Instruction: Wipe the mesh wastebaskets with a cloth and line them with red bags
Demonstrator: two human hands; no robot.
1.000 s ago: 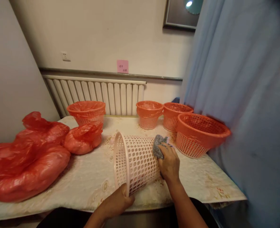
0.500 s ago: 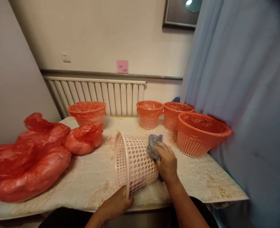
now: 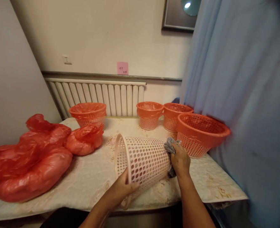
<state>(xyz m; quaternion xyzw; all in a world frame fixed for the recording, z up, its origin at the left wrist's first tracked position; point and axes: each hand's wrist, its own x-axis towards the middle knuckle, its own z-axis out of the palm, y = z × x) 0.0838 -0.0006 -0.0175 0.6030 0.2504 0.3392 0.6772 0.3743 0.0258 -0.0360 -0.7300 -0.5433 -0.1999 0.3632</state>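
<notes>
A white perforated basket (image 3: 148, 158) lies on its side above the cloth-covered table, its open mouth facing left. My left hand (image 3: 124, 190) grips the rim at the lower left, fingers partly inside. At the basket's base on the right, my right hand (image 3: 180, 160) is closed on a grey cloth (image 3: 170, 146), which is pressed against the bottom and hangs down below the fingers.
Red-lined baskets stand at the back left (image 3: 89, 115), back middle (image 3: 149, 115), back right (image 3: 174, 122) and right (image 3: 199, 137). Filled red bags (image 3: 35, 164) lie at left. The patterned table (image 3: 90, 183) meets a blue curtain (image 3: 256, 126) at right.
My right hand with the cloth has moved right, from the basket's side to its base. My left hand has shifted slightly up along the rim, and the basket's lower part has tilted or turned a little.
</notes>
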